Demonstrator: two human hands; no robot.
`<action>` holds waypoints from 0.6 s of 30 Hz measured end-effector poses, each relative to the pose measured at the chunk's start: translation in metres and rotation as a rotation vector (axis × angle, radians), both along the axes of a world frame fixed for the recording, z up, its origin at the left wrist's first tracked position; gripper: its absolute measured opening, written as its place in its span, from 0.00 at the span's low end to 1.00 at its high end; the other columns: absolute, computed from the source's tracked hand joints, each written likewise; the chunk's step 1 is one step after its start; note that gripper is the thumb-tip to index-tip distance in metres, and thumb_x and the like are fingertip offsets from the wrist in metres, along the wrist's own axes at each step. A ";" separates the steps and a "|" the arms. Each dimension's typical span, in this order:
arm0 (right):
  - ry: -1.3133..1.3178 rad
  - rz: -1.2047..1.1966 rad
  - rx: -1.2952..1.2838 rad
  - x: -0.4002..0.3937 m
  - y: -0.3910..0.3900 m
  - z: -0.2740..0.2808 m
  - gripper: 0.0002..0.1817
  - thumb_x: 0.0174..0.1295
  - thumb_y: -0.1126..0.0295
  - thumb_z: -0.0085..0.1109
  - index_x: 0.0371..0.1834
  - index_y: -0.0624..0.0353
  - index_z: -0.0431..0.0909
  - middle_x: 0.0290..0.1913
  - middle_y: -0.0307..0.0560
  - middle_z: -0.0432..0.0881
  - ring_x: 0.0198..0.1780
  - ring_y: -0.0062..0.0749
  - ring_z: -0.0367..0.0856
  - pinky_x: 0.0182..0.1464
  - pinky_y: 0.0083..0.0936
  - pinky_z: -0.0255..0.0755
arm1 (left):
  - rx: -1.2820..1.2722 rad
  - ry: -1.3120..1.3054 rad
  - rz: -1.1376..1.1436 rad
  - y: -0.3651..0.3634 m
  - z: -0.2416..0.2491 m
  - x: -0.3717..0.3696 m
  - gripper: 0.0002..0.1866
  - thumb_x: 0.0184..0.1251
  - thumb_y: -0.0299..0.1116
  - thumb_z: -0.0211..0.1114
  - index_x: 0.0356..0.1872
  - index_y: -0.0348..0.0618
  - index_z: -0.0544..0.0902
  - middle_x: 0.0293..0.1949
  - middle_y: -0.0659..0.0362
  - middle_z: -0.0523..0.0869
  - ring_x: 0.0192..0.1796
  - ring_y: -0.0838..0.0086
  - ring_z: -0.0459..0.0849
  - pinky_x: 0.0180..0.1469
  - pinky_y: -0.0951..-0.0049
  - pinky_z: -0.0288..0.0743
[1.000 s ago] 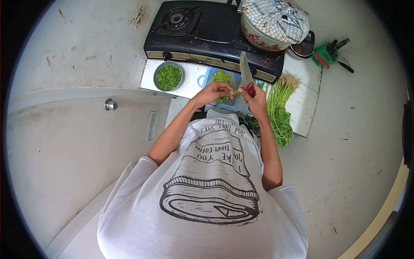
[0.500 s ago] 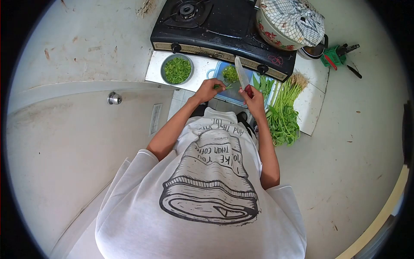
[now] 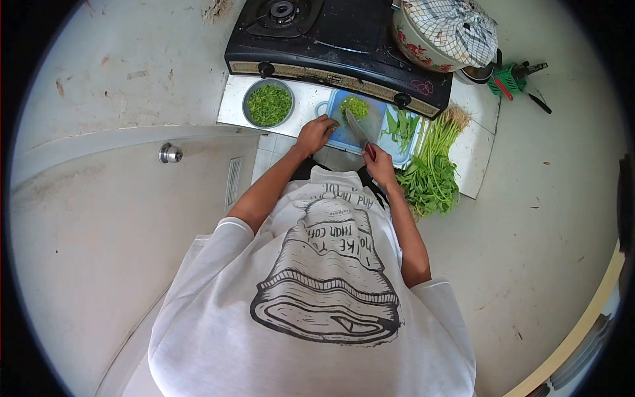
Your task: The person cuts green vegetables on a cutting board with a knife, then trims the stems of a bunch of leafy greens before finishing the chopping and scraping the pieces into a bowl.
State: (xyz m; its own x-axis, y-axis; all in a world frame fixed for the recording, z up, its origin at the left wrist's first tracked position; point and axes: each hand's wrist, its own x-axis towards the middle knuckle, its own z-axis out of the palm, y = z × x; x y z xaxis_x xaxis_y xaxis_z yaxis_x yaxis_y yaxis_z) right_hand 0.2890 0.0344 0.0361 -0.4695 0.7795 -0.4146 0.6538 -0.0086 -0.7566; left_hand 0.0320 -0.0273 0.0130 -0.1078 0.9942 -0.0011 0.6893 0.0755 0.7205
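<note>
The right hand grips the kitchen knife, its tip now down beside the chopped greens on the blue cutting board, where moments ago it pointed up toward the stove. The left hand, fingers bent, has come to the board's left edge; the stems it showed earlier are hidden, so I can't tell whether it holds them.

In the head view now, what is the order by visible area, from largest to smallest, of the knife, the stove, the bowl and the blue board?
1. Stove
2. Blue board
3. Bowl
4. Knife, long but thin
</note>
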 end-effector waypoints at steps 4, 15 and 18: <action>-0.030 0.094 0.133 -0.006 -0.003 -0.004 0.16 0.71 0.64 0.60 0.50 0.67 0.80 0.38 0.65 0.87 0.42 0.62 0.86 0.47 0.46 0.78 | 0.024 0.079 -0.030 -0.003 0.001 0.003 0.11 0.69 0.28 0.63 0.50 0.45 0.87 0.41 0.53 0.83 0.42 0.51 0.86 0.47 0.54 0.81; -0.053 0.196 0.227 -0.014 -0.008 -0.013 0.17 0.74 0.62 0.56 0.53 0.67 0.75 0.46 0.74 0.85 0.47 0.72 0.84 0.50 0.55 0.78 | 0.050 0.117 0.015 -0.005 0.004 0.011 0.12 0.69 0.26 0.62 0.49 0.45 0.87 0.40 0.52 0.84 0.38 0.50 0.86 0.44 0.53 0.82; -0.118 0.239 0.286 -0.017 -0.010 -0.016 0.17 0.75 0.60 0.55 0.50 0.67 0.74 0.44 0.73 0.85 0.43 0.72 0.85 0.46 0.56 0.79 | 0.057 0.106 0.023 -0.005 0.002 0.011 0.12 0.68 0.26 0.62 0.49 0.46 0.87 0.40 0.52 0.84 0.38 0.50 0.86 0.43 0.54 0.82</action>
